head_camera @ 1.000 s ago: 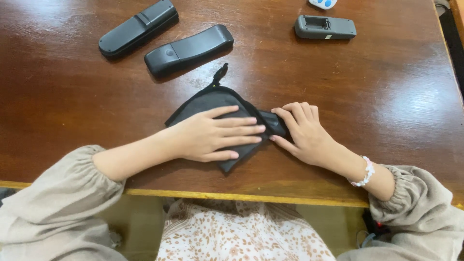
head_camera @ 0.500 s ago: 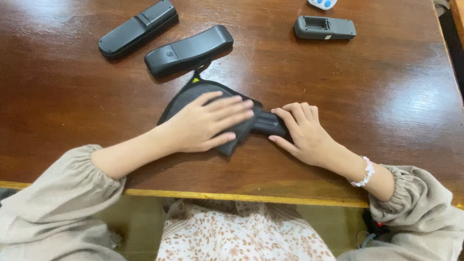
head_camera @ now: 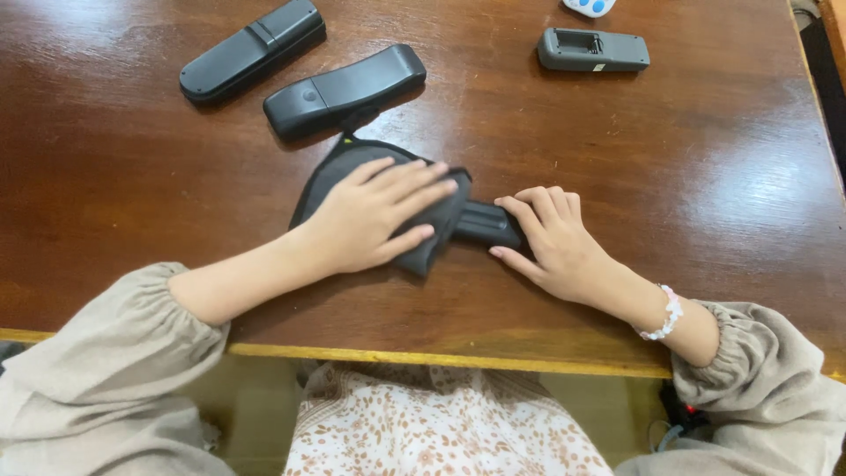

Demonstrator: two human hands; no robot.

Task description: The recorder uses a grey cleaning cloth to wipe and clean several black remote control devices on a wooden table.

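Note:
A black fabric pouch [head_camera: 339, 172] lies flat near the front of the brown wooden table [head_camera: 705, 176]. My left hand [head_camera: 374, 216] rests flat on top of it, fingers spread and pointing right. From the pouch's right end a black oblong device [head_camera: 485, 225] sticks out. My right hand [head_camera: 551, 242] has its fingers curled against that end of the device. Most of the pouch and the device is covered by my hands.
Two long black remote-like devices [head_camera: 251, 48] [head_camera: 344, 88] lie side by side at the back left, the nearer one just above the pouch. A grey device [head_camera: 592, 50] with an open compartment lies at the back right, a small white and blue thing [head_camera: 589, 6] beyond it.
The pouch has turned and shifted up and left under my left hand, toward the nearer black remote. More of the black device now shows between my hands. My right hand stayed in place.

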